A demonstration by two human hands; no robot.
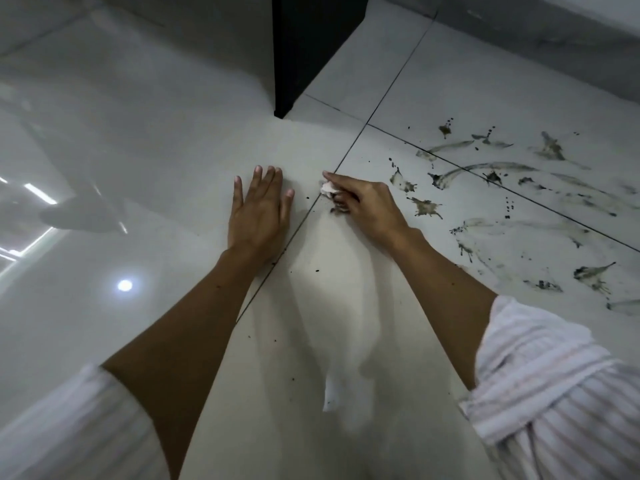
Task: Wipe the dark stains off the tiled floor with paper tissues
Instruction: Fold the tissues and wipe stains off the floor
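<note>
Left hand (259, 216) flat on tiled floor (145, 140), fingers straight; right hand (367, 202) pinches crumpled tissue (327, 187) beside dark stains (424, 206).

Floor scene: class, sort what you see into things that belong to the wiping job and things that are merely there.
Belongs to the job:
tissue, gripped by the right hand
stains on the tiles
left hand, flat on the floor

Merely there:
black post
wall base
striped sleeves

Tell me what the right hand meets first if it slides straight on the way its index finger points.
The right hand, gripping the tissue, would probably cross the grout line onto bare tile; nothing else shows nearby.
</note>
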